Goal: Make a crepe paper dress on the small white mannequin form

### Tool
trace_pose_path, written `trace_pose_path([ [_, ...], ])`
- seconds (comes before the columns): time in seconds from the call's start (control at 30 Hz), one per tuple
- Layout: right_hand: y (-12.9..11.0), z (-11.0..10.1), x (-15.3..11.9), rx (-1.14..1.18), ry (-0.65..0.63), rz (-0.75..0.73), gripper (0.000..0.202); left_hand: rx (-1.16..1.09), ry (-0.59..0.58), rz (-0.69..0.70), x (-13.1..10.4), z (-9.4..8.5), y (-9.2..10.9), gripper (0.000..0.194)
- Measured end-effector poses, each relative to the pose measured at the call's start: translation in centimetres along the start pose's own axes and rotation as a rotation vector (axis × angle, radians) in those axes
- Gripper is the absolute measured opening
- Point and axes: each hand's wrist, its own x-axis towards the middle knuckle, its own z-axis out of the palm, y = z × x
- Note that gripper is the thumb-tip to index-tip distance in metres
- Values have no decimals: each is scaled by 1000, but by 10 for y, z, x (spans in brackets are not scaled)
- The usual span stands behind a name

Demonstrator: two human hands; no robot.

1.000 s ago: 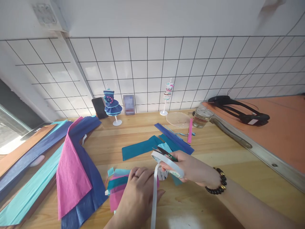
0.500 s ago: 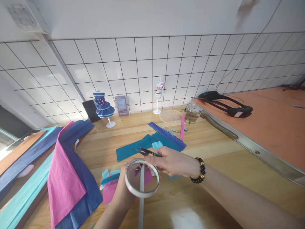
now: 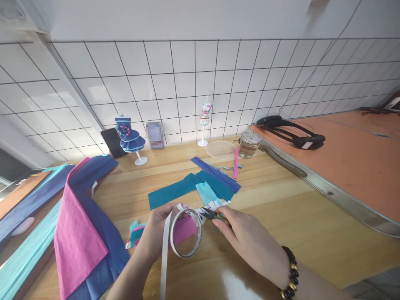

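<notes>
The left hand (image 3: 156,227) is closed around a white ring-shaped roll of tape (image 3: 186,233), held upright above the pale wooden tabletop (image 3: 281,208), with a loose white tail of tape (image 3: 164,258) hanging from the roll down toward the lower edge of the view. The right hand (image 3: 246,239), a dark beaded bracelet (image 3: 289,275) on its wrist, grips a small pair of dark scissors (image 3: 208,213) whose tips point left and meet the roll's upper right rim — whether the blades are parted cannot be told. A small patterned scrap (image 3: 215,205) sits just by the scissors at the fingertips.

Directly under the roll lies a little stack of pink and teal paper pieces (image 3: 146,235). Beyond the hands, teal and dark blue paper strips (image 3: 193,185) fan out on the wood, near but not touching the hands. To the left a big pile of pink, blue and turquoise crepe sheets (image 3: 78,225) crowds that side of the table up to its edge. To the right the wood is bare as far as the metal-edged orange board (image 3: 343,166), which carries a black headset (image 3: 290,133).

Along the tiled wall (image 3: 187,83) stand a miniature mannequin in a blue ruffled dress (image 3: 128,137), a black phone (image 3: 110,142), a second small white mannequin (image 3: 203,121), a clear round lid (image 3: 222,150) and a glass jar (image 3: 249,145) — all well apart from the hands.
</notes>
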Motion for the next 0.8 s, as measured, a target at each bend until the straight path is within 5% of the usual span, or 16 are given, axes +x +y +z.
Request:
trace_pose_path([
  [0.33, -4, 1, 9, 80, -40, -106, 22, -65, -139, 94, 1, -3, -4, 21],
  [0.8, -14, 12, 18, -104, -9, -171, 22, -115, -173, 156, 4, -2, -5, 19],
])
